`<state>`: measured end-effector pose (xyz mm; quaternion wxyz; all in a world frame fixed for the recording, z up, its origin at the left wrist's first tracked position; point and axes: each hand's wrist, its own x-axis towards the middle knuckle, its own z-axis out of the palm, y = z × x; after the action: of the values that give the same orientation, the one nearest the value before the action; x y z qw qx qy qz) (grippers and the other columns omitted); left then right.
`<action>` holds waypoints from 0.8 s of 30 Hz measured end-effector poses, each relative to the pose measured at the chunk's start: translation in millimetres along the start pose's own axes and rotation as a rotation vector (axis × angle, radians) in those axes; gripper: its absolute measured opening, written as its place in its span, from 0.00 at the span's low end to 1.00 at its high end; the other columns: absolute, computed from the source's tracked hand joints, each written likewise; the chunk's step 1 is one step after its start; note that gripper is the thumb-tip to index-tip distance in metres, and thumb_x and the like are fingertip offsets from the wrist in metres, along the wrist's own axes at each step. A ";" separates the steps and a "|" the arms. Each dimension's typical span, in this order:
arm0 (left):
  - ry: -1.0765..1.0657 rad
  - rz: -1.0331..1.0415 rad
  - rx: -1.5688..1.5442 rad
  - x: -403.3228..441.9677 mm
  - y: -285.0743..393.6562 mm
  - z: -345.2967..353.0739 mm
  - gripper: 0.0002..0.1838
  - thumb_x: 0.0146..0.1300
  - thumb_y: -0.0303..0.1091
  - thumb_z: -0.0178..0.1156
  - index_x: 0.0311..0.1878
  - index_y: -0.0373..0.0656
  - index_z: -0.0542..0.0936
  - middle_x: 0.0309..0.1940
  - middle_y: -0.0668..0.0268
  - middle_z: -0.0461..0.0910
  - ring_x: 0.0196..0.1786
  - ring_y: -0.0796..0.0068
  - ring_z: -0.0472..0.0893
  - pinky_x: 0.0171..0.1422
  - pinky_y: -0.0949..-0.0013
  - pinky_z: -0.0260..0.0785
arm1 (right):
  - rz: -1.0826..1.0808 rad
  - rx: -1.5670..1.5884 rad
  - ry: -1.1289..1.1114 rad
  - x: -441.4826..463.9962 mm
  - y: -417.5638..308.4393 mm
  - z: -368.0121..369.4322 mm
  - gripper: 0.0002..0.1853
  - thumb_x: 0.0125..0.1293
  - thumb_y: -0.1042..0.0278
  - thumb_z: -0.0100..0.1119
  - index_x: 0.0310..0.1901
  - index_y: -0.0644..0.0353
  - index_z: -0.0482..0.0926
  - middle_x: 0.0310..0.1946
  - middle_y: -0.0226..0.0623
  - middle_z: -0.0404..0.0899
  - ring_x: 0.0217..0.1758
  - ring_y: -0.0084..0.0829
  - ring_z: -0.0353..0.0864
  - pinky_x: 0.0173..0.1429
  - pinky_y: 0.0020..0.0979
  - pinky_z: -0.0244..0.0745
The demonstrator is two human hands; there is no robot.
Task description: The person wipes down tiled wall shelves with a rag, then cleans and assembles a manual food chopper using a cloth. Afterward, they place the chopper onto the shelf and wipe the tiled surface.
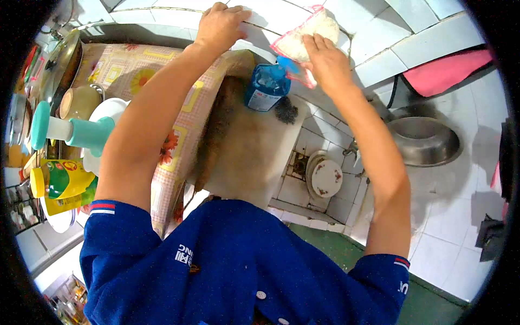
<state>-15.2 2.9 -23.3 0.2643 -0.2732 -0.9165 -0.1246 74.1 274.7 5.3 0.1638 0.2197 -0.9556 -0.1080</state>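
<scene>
My right hand (326,62) presses a pale cloth with a pink edge (309,38) against the white tiled ledge (374,32), its fingers fairly straight on the fabric. My left hand (222,27) rests on the same ledge farther left, with fingers apart and nothing visible in it. Between my arms, a blue bottle (264,89) with a white label stands on the stained pale board (244,146). A dark scouring pad (286,110) lies just right of the bottle.
A tiled sink (309,138) holds stacked plates (326,178). Right of it are a metal basin (422,141) and a hanging pink cloth (447,73). On the left are a patterned tablecloth (135,59), a teal pump bottle (89,132) and a yellow-green bottle (65,179).
</scene>
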 end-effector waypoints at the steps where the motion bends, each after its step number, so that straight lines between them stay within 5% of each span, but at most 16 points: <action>1: -0.041 0.003 -0.007 -3.3 0.8 -2.0 0.28 0.50 0.39 0.70 0.57 0.49 0.79 0.54 0.62 0.81 0.54 0.53 0.77 0.63 0.55 0.68 | -0.033 -0.015 0.004 -8.1 7.4 -0.8 0.34 0.57 0.63 0.70 0.63 0.62 0.68 0.62 0.52 0.74 0.66 0.47 0.73 0.62 0.39 0.75; 5: 0.037 0.005 -0.046 -3.1 -1.5 2.5 0.28 0.43 0.36 0.71 0.53 0.48 0.81 0.54 0.61 0.81 0.54 0.51 0.77 0.62 0.54 0.69 | 0.043 -0.049 -0.111 -16.1 12.8 -12.9 0.31 0.59 0.62 0.68 0.63 0.61 0.69 0.63 0.52 0.73 0.67 0.47 0.72 0.63 0.39 0.75; 7: -0.046 0.050 0.064 -1.7 1.7 -2.9 0.20 0.60 0.44 0.65 0.53 0.48 0.79 0.50 0.62 0.81 0.53 0.56 0.77 0.60 0.56 0.70 | 0.095 -0.034 -0.157 -7.5 6.3 -11.1 0.30 0.60 0.62 0.67 0.63 0.61 0.70 0.63 0.52 0.73 0.67 0.47 0.73 0.63 0.39 0.74; 8: -0.050 0.060 0.056 -3.0 2.9 1.9 0.20 0.60 0.44 0.65 0.53 0.48 0.79 0.50 0.62 0.81 0.53 0.56 0.77 0.60 0.56 0.70 | 0.049 -0.016 -0.063 1.8 -0.7 -1.5 0.30 0.59 0.63 0.68 0.62 0.61 0.70 0.62 0.51 0.74 0.67 0.47 0.73 0.63 0.39 0.74; 10: 0.061 0.010 0.089 -5.6 -5.4 18.2 0.30 0.48 0.41 0.74 0.58 0.55 0.81 0.60 0.71 0.79 0.59 0.56 0.75 0.64 0.55 0.71 | 0.011 -0.008 0.041 2.0 -1.7 4.5 0.30 0.59 0.63 0.68 0.62 0.62 0.70 0.62 0.51 0.74 0.66 0.47 0.73 0.63 0.39 0.74; 18: 0.035 0.017 0.064 -4.2 -6.8 15.8 0.30 0.49 0.41 0.73 0.58 0.54 0.80 0.61 0.72 0.79 0.59 0.55 0.76 0.64 0.55 0.72 | 0.064 -0.042 -0.050 -10.0 12.3 -1.3 0.30 0.58 0.63 0.69 0.60 0.62 0.71 0.60 0.52 0.76 0.65 0.48 0.74 0.62 0.39 0.76; 24: 0.046 0.013 0.098 -6.1 -2.1 14.8 0.29 0.50 0.40 0.73 0.58 0.54 0.79 0.60 0.72 0.79 0.58 0.55 0.76 0.64 0.53 0.71 | -0.003 -0.056 0.081 -7.2 11.5 11.4 0.31 0.55 0.63 0.71 0.59 0.62 0.71 0.57 0.49 0.77 0.61 0.45 0.77 0.57 0.40 0.77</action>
<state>-18.2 4.0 -39.1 0.2993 -0.2632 -0.9133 -0.0841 71.7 289.7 -3.9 0.2081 0.2206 -0.9445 -0.1261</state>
